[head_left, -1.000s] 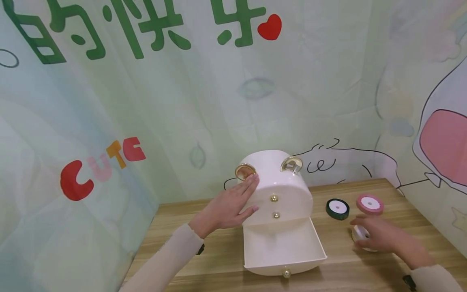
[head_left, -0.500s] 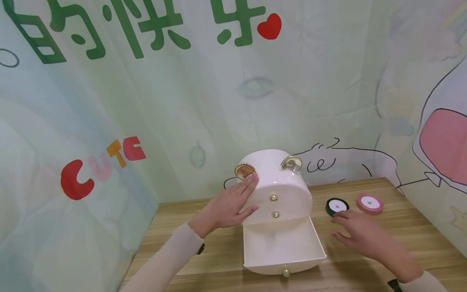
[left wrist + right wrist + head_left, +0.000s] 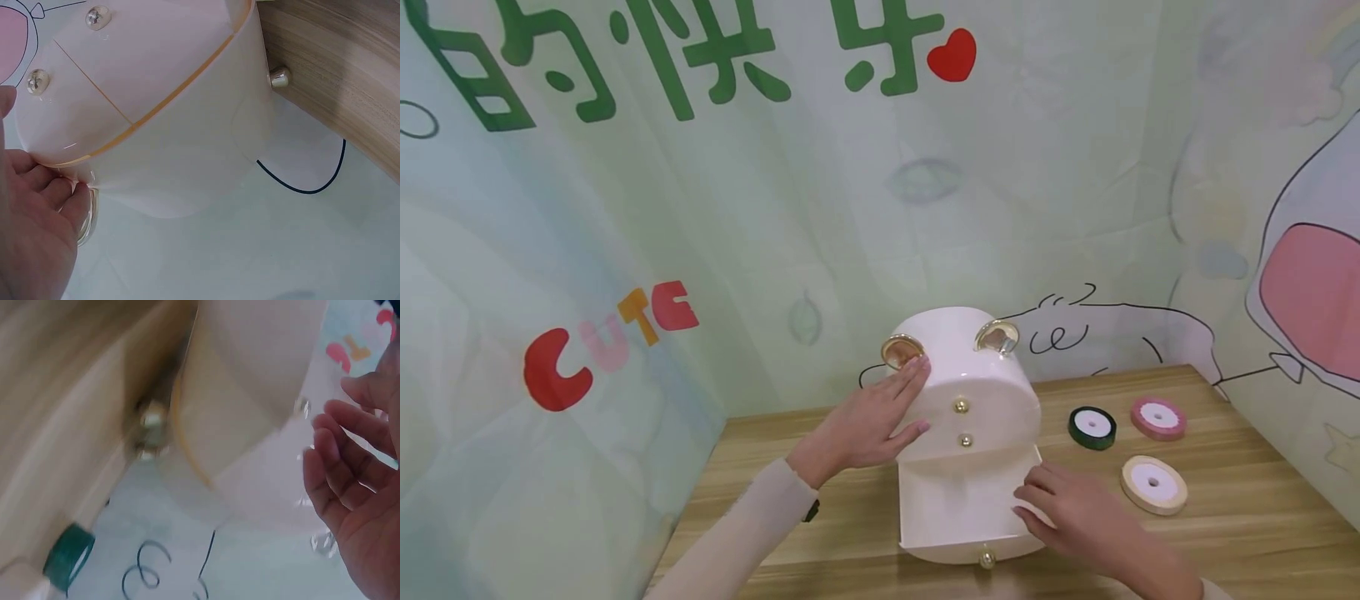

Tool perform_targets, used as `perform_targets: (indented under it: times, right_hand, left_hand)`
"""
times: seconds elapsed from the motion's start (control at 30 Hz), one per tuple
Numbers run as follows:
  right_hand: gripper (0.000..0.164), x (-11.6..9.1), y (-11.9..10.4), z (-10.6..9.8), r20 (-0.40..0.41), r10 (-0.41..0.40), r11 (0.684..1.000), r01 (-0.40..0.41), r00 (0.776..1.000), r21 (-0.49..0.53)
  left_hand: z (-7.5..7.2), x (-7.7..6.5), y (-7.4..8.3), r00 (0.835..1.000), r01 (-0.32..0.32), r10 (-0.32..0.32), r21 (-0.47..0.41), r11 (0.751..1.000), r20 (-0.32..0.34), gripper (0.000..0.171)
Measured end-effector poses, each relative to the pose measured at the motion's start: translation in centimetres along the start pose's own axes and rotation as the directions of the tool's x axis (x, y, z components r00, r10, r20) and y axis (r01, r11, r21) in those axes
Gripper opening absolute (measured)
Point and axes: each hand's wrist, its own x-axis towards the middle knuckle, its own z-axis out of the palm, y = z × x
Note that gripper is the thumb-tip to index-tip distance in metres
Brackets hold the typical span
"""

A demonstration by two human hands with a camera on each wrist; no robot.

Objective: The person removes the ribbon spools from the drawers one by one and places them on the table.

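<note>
A white storage box [image 3: 955, 379] with a rounded top, gold-rimmed ears and small gold knobs stands on the table. Its bottom drawer [image 3: 962, 504] is pulled out, and the part of its inside that shows has nothing in it. My left hand [image 3: 868, 425] rests on the upper left of the box beside the left ear, fingers extended; the left wrist view shows its fingertips [image 3: 78, 197] against the box's curved side. Over the drawer's right edge hovers my right hand [image 3: 1078, 517], its fingers loosely bent around nothing. Part of the drawer front is hidden behind it.
Three ribbon rolls lie on the wooden table [image 3: 1240, 500] right of the box: a dark green roll [image 3: 1092, 427], a pink roll [image 3: 1159, 418] and a cream roll [image 3: 1153, 484]. A printed curtain [image 3: 820, 208] hangs close behind the table.
My right hand has let go of the cream ribbon roll, leaving it on the table, and moved left to the drawer. The left hand has stayed on the box.
</note>
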Motion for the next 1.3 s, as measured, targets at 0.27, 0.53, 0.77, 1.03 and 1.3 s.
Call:
perform_targets:
  times: [0.27,0.53,0.77,1.03,1.3]
  right_hand:
    - [0.024,0.1,-3.1,2.4,0.024,-0.194,0.98,0.193,0.981,0.055]
    - [0.041,0.2,-4.9,3.5,0.083,-0.325,0.942,0.33,0.942,-0.053]
    - [0.034,-0.4,-6.0,4.1,0.255,-0.299,0.925,0.344,0.92,-0.159]
    - [0.029,-0.8,-6.8,4.1,0.367,-0.213,0.934,0.298,0.905,-0.195]
    - [0.031,-0.7,-7.5,4.2,0.4,-0.186,0.95,0.268,0.897,-0.159]
  left_hand:
    - [0.1,0.1,0.0,1.0,-0.009,0.009,-0.003,1.0,-0.007,0.076]
    - [0.1,0.4,-0.1,1.0,-0.02,0.02,-0.009,1.0,-0.022,0.075]
    - [0.3,0.2,-0.3,0.999,-0.027,0.026,-0.011,1.0,-0.029,0.075]
    - [0.4,0.3,-0.4,0.999,-0.034,0.033,-0.025,0.999,-0.027,0.075]
    - [0.4,0.2,-0.3,0.999,-0.016,0.015,-0.031,0.999,-0.03,0.076]
